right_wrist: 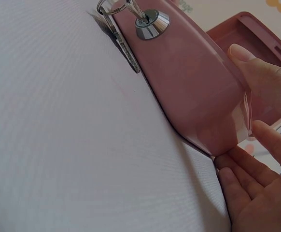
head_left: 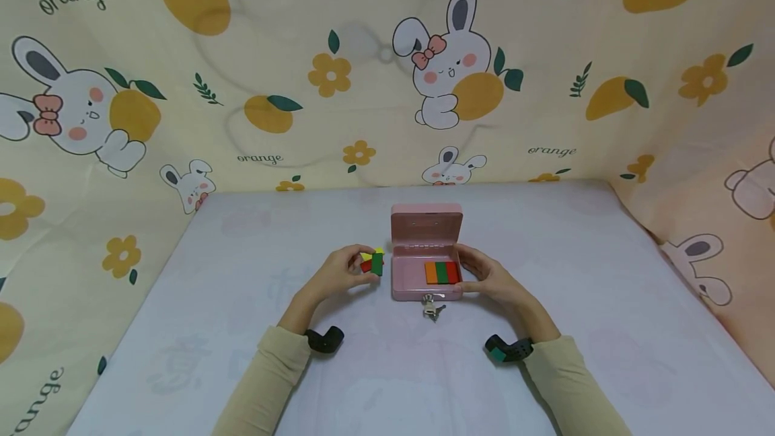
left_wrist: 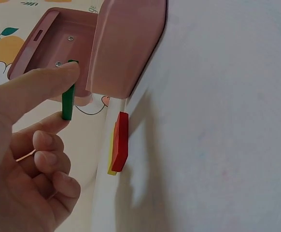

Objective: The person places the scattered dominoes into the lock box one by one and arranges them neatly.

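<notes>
Between thumb and index finger, my left hand (head_left: 344, 268) pinches a small green block (head_left: 377, 264), raised just left of a pink metal cash box (head_left: 407, 282). Below it, a red block (left_wrist: 121, 142) and a yellow block (left_wrist: 112, 159) lie on the table in the left wrist view. The box stands with its lid (head_left: 426, 226) up. Inside it, at the right, orange, green and red blocks (head_left: 442, 273) sit side by side. My right hand (head_left: 492, 277) holds the box's right side, its thumb at the rim and its fingers along the outer wall.
Keys (head_left: 433, 313) on a ring hang from the lock (right_wrist: 152, 24) at the box's front and touch the white tabletop (head_left: 375, 369). A printed cloth (head_left: 363, 120) with rabbits and oranges rises behind the table and along its sides. Each wrist wears a black camera band (head_left: 325, 340).
</notes>
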`<action>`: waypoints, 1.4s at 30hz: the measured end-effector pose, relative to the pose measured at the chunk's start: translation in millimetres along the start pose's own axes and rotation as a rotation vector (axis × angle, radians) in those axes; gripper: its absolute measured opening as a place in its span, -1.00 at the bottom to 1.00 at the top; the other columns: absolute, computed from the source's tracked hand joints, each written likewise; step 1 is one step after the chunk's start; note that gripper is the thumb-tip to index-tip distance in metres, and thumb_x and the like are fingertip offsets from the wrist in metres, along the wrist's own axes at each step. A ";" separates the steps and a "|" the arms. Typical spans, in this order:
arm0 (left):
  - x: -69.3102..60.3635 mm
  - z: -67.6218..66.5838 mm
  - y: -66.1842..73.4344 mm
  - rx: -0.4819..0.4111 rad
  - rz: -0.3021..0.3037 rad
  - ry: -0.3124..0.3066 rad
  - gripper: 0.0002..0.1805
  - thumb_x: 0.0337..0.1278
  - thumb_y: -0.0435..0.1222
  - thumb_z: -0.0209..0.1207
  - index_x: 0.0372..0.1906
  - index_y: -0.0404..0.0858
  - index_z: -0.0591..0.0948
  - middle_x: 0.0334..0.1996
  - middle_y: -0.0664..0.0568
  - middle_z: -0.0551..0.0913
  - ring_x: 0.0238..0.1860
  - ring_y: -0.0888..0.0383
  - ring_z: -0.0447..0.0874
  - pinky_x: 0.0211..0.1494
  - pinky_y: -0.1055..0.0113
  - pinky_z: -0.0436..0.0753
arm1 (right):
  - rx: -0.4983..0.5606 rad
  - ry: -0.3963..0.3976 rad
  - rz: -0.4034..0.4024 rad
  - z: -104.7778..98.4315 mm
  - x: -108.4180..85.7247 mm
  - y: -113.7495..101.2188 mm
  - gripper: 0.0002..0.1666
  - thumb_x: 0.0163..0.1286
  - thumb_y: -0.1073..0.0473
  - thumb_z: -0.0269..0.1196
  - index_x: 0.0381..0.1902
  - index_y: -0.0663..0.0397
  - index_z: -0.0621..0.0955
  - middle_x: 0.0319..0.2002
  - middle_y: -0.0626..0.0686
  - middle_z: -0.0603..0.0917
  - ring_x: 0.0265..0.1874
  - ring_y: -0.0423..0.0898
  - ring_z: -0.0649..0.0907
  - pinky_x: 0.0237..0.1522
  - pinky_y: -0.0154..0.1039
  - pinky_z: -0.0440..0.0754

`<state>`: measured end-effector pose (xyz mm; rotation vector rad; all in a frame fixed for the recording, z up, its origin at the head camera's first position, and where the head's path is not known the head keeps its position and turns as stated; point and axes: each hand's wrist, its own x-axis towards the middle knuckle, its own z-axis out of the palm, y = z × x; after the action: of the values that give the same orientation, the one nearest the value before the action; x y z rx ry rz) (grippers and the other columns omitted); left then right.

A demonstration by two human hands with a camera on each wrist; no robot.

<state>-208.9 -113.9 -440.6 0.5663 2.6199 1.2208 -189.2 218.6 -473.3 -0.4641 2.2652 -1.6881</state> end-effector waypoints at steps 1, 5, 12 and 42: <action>-0.2 0.0 0.4 0.001 0.001 -0.001 -0.45 -0.04 -0.22 0.42 0.10 -0.29 0.55 -0.43 -0.06 0.40 -0.35 0.20 0.31 -0.28 0.45 0.31 | -0.001 0.000 -0.001 0.0 0.0 -0.1 0.00 0.19 0.19 0.38 0.48 0.16 0.13 0.50 0.26 0.12 0.50 0.29 0.10 0.44 0.15 0.08; -1.0 0.4 2.6 -0.001 0.015 -0.003 -0.46 -0.04 -0.22 0.42 0.09 -0.29 0.55 -0.44 -0.07 0.40 -0.35 0.19 0.32 -0.29 0.46 0.31 | -0.008 0.001 -0.004 -0.1 -0.2 0.0 -0.02 0.20 0.19 0.38 0.48 0.16 0.14 0.50 0.26 0.13 0.50 0.29 0.11 0.44 0.14 0.09; -1.0 1.7 7.6 -0.024 0.045 -0.004 -0.47 -0.04 -0.24 0.42 0.08 -0.31 0.55 -0.42 -0.16 0.43 -0.37 0.19 0.33 -0.31 0.48 0.31 | -0.015 0.003 0.009 -0.3 -0.1 -0.1 -0.06 0.20 0.19 0.37 0.46 0.17 0.18 0.49 0.26 0.14 0.50 0.30 0.12 0.42 0.12 0.12; 8.4 21.6 18.9 -0.014 0.154 -0.024 -0.47 -0.03 -0.23 0.41 0.09 -0.30 0.56 -0.47 -0.02 0.35 -0.38 0.24 0.27 -0.30 0.48 0.26 | -0.022 0.014 0.035 0.0 0.5 -1.1 -0.07 0.20 0.18 0.37 0.44 0.19 0.20 0.49 0.27 0.16 0.50 0.29 0.11 0.43 0.11 0.10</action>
<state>-204.5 -84.3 -440.0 0.7879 2.5868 1.2650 -189.6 218.1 -472.3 -0.4169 2.2903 -1.6561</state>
